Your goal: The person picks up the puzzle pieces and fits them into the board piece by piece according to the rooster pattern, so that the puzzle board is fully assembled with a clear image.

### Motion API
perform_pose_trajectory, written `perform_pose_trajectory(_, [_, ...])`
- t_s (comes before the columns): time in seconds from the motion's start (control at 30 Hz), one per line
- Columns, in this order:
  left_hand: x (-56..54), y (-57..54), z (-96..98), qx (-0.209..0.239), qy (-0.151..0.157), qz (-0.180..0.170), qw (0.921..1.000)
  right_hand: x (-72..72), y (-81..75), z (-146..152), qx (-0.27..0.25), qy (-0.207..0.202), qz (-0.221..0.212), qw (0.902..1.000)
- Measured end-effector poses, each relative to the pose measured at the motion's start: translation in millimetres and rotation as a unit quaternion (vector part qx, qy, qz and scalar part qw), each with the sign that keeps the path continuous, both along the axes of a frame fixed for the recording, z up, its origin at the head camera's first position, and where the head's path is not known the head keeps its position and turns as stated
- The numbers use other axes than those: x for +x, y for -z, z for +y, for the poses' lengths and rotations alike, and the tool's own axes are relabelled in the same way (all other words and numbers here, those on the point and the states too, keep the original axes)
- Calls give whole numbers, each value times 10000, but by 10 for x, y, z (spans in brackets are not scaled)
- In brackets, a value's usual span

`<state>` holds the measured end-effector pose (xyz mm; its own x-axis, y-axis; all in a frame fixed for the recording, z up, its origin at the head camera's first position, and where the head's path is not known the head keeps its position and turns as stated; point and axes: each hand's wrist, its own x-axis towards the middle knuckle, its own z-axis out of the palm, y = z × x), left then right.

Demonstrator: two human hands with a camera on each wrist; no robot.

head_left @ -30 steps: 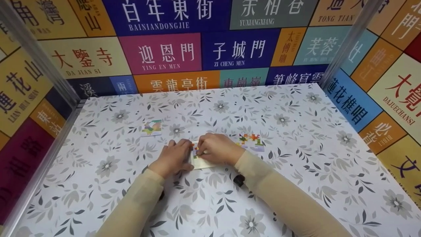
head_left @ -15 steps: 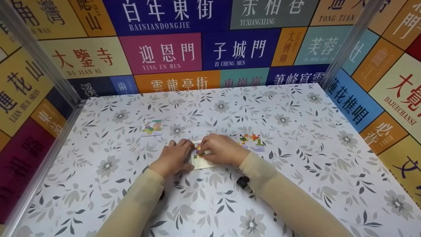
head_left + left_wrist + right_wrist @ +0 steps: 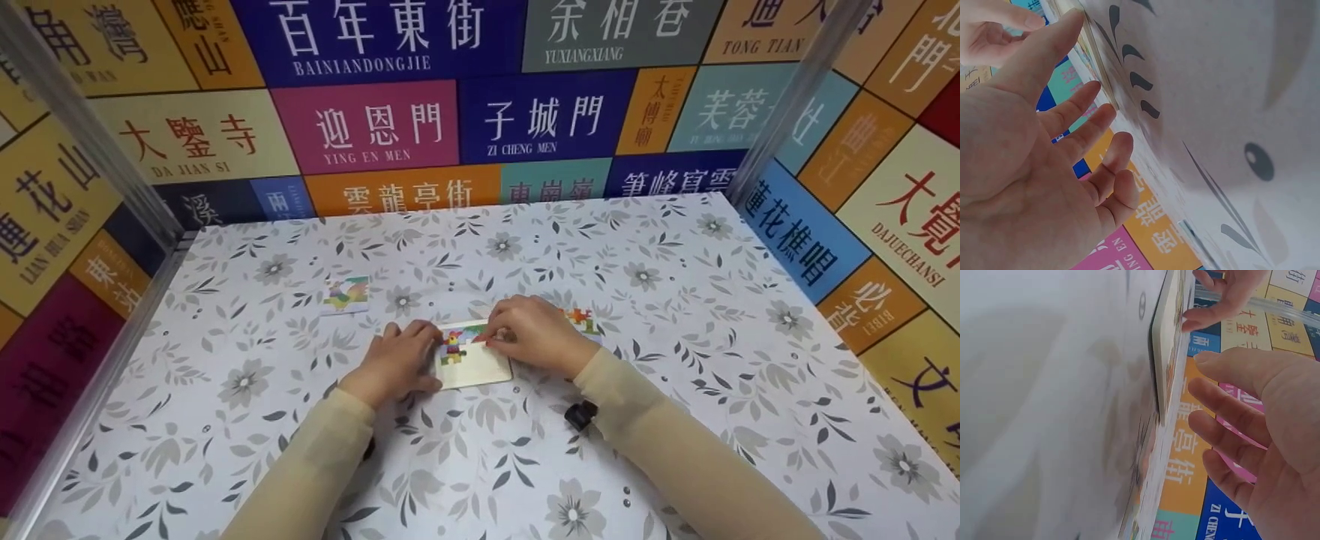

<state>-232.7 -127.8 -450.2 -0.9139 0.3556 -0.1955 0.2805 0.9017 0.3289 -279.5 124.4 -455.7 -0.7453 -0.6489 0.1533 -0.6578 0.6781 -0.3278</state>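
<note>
A small pale puzzle board lies on the table, with colourful jigsaw pieces along its far side and left part. At its left edge rests my left hand, thumb by the near corner and fingertips by the far one. In the left wrist view, its fingers look relaxed against the board's edge. My right hand is over the board's far right corner, covering it. The right wrist view shows that hand's thumb and fingers apart and loosely bent, with nothing visible between them.
Puzzle pieces lie behind and right of my right hand, partly hidden by it. A small colourful puzzle picture lies farther left on the table. Upright printed panels border the flowered tabletop at the back and sides.
My right hand has moved right across the board, uncovering pieces along the far side and the bare lower right part. It now covers some loose pieces. My left hand has stayed in place.
</note>
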Motion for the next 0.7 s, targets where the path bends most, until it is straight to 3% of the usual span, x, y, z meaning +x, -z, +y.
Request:
perform_pose_trajectory(0.37, [1, 1, -11, 0, 48, 19, 10000, -36, -49, 272, -190, 530, -355, 9978])
perform_pose_trajectory(0.7, [-12, 27, -5, -43, 13, -27, 10000, -127, -81, 435, -9, 633, -166, 9979])
